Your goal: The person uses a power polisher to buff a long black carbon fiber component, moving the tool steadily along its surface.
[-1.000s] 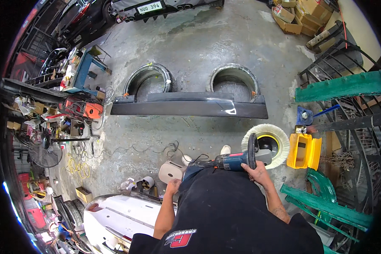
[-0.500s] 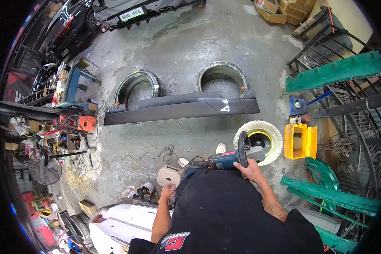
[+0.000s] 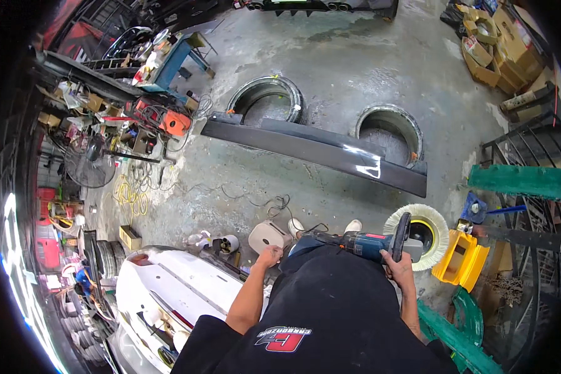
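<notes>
Your right hand is closed round the handle of the blue polisher w/ its woolly pad, held at waist height, while your left hand hangs half-curled, holding nothing, nr the beige roll.

polisher: blue and black power tool, I'm seeing it lying roughly level at my waist, nose pointing right | pad: round cream wool disc with yellow centre, standing on edge at its right end | side handle: black, sticking upward
</notes>
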Demonstrator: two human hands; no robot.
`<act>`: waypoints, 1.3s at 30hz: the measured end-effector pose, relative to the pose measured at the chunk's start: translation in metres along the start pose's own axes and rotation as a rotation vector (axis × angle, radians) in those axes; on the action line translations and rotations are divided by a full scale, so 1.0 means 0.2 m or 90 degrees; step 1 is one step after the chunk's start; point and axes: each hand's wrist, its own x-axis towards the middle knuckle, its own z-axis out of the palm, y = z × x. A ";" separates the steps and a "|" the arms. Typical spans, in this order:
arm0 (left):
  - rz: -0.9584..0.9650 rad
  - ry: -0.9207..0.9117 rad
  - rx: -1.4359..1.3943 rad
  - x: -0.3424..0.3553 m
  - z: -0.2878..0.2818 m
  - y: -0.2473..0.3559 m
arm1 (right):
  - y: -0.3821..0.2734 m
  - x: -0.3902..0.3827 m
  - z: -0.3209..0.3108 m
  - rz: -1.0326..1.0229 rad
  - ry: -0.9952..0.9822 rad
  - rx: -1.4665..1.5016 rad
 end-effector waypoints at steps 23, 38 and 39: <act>0.064 0.063 0.029 -0.06 0.11 -0.14 | -0.04 0.06 0.00 -0.020 -0.032 -0.053; 0.047 0.036 0.095 0.00 0.18 -0.15 | 0.00 0.10 -0.03 0.008 -0.027 -0.021; 0.060 0.043 0.097 -0.01 0.18 -0.17 | -0.01 0.10 -0.03 0.015 -0.032 -0.012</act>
